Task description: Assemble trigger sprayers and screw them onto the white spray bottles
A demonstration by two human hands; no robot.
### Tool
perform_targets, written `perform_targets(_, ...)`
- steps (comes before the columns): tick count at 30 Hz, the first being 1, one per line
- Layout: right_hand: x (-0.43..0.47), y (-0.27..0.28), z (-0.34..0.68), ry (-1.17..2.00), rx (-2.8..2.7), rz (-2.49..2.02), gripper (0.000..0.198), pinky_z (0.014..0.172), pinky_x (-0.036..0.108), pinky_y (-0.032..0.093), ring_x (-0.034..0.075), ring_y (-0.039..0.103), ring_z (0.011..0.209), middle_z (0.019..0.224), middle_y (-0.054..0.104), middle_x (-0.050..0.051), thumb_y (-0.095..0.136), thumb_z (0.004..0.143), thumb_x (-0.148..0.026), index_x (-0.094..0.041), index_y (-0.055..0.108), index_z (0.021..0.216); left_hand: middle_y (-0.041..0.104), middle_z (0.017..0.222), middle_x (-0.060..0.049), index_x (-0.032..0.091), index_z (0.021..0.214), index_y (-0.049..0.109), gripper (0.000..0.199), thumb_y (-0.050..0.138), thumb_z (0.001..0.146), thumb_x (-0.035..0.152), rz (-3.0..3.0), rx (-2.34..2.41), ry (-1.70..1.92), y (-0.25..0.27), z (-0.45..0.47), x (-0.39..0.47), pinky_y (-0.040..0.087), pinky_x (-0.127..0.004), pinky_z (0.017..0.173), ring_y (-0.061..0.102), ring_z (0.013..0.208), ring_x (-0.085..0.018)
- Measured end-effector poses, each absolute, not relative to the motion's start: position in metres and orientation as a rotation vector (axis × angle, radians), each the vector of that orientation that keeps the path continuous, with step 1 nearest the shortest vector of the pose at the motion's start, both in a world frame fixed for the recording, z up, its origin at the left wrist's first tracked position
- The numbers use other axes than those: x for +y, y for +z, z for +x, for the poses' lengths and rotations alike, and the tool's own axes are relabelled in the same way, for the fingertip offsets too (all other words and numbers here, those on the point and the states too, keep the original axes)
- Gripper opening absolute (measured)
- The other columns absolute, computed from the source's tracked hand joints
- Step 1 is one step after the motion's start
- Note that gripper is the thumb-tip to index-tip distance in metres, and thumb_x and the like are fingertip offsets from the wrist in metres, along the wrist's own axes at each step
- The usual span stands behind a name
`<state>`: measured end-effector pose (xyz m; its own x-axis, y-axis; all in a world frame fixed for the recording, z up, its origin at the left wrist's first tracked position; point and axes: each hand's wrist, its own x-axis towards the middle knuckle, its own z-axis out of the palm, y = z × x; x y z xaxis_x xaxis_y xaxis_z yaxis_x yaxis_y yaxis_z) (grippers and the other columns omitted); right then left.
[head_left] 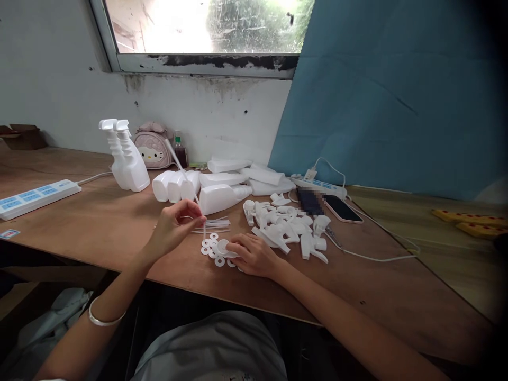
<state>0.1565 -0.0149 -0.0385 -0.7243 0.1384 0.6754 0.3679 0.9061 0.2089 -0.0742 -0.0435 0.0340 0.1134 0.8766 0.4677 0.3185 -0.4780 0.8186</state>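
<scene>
My left hand [180, 222] pinches a long thin white tube [174, 156] between thumb and fingertips. The tube slants up toward the wall, and a short length shows below the fingers. My right hand [254, 255] is closed on a white round plastic part [223, 246], mostly covered by the fingers, so its exact kind is hidden. Flat white ring washers [219, 261] lie loose around and under these fingers. Just behind the left fingertips, several thin white tubes [216, 224] lie in a bundle. White trigger spray heads [283, 225] are heaped right of my right hand.
White bottles [224, 198] lie behind the hands. Two bottles with spray heads [129, 164] stand at left, near a pink bag [153, 148]. A power strip [39, 197] lies far left. A phone [342, 208] and white cable [381, 259] are at right.
</scene>
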Motion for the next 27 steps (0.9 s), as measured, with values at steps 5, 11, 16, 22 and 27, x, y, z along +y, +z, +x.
perform_targets(5,-0.015,-0.037,0.157,-0.427,-2.373,-0.369,0.02,0.063,0.025,0.045,0.015,0.056,0.073,0.085,0.058,0.006,0.05,0.08,-0.02,-0.016,0.048,0.1,0.059,0.073,-0.002,0.015,0.074,0.05,0.021,0.066,0.071,0.028,1.613,0.947,1.436,0.019,-0.047,-0.048,0.053,-0.027,0.065,0.062,0.068,-0.014)
perform_targets(11,-0.014,-0.039,0.157,-0.389,-2.378,-0.368,0.019,0.063,0.025,0.046,0.015,0.056,0.074,0.086,0.058,0.007,0.048,0.082,-0.022,-0.017,0.048,0.1,0.059,0.072,-0.001,0.014,0.074,0.049,0.021,0.066,0.071,0.025,1.544,0.866,1.53,0.017,-0.045,-0.048,0.054,-0.03,0.067,0.062,0.068,-0.014)
perform_targets(16,-0.014,-0.04,0.156,-0.366,-2.359,-0.381,0.019,0.063,0.026,0.046,0.015,0.056,0.073,0.086,0.058,0.007,0.05,0.082,-0.023,-0.018,0.048,0.1,0.059,0.073,-0.001,0.015,0.074,0.049,0.022,0.067,0.071,0.027,1.524,0.859,1.531,0.015,-0.042,-0.048,0.055,-0.029,0.066,0.062,0.07,-0.014)
perform_targets(22,-0.016,-0.039,0.155,-0.251,-2.328,-0.418,0.021,0.063,0.026,0.048,0.015,0.057,0.074,0.087,0.058,0.006,0.053,0.081,-0.025,-0.019,0.047,0.1,0.059,0.073,-0.001,0.015,0.075,0.048,0.021,0.066,0.072,0.026,1.52,0.839,1.536,0.011,-0.041,-0.047,0.054,-0.029,0.066,0.062,0.07,-0.014)
perform_targets(27,-0.016,-0.039,0.154,-0.141,-2.293,-0.444,0.023,0.063,0.026,0.049,0.015,0.057,0.073,0.086,0.057,0.006,0.057,0.079,-0.026,-0.019,0.046,0.098,0.058,0.075,-0.001,0.014,0.075,0.049,0.018,0.066,0.072,0.022,1.497,0.802,1.578,0.014,-0.042,-0.047,0.055,-0.03,0.067,0.062,0.073,-0.014)
